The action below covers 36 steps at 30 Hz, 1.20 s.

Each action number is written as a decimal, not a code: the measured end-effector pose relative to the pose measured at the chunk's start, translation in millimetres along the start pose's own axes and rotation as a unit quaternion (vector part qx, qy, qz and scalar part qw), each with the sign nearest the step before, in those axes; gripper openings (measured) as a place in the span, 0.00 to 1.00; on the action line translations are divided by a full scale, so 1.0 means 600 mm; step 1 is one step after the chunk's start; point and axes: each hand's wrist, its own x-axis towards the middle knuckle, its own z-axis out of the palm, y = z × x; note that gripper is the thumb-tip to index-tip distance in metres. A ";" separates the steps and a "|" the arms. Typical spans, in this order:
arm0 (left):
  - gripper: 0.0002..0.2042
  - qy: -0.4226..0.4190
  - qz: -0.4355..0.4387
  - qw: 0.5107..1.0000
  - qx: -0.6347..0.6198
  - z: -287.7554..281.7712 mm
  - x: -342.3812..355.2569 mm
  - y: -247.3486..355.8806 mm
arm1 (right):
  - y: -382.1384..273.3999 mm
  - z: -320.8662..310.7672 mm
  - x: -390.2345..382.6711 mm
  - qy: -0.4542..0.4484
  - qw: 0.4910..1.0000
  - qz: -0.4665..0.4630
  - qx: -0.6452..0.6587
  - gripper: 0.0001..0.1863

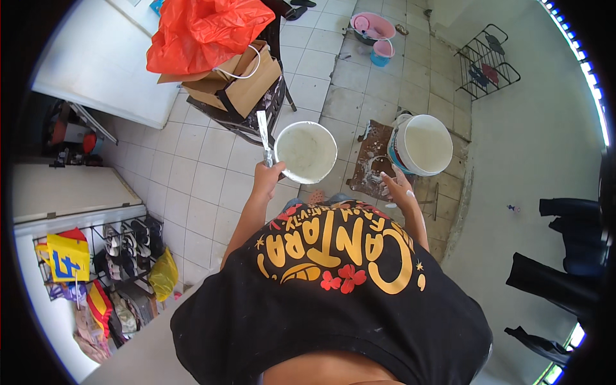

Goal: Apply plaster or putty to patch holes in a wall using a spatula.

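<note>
Holding a white pail at its left rim with your left grip point(265, 178), while your right grip point(399, 187) sits by a second bucket.
Your left fingers are closed on a white-smeared hand tool point(264, 131), pinned upright beside the white pail point(307, 153), which stands ahead of your shirt point(333, 256) with pale material inside; whether anything supports it from below is hidden. Your right fingers, daubed white, lie at the near-left side of the larger paint bucket point(428, 145), over a splashed brown board point(372, 144); you cannot tell whether they clamp it or merely touch. Beyond the pail, a chair point(280, 96) carries a brown paper bag point(262, 80) topped by a red plastic bag point(205, 35).
</note>
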 end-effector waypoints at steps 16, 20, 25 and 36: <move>0.12 0.012 -0.086 0.992 0.089 0.084 0.122 0.070 | 0.329 -0.158 0.254 0.223 0.938 0.085 -0.249 0.25; 0.09 0.031 -0.072 0.985 0.154 0.171 0.190 0.126 | 0.373 -0.150 0.309 0.108 0.961 0.242 -0.077 0.24; 0.15 0.003 -0.095 0.992 0.088 0.275 0.356 0.137 | 0.398 -0.142 0.360 0.073 0.925 0.344 0.142 0.27; 0.16 -0.065 -0.084 0.991 0.086 0.555 0.567 0.312 | 0.075 -0.300 0.537 -0.116 0.936 0.328 0.046 0.16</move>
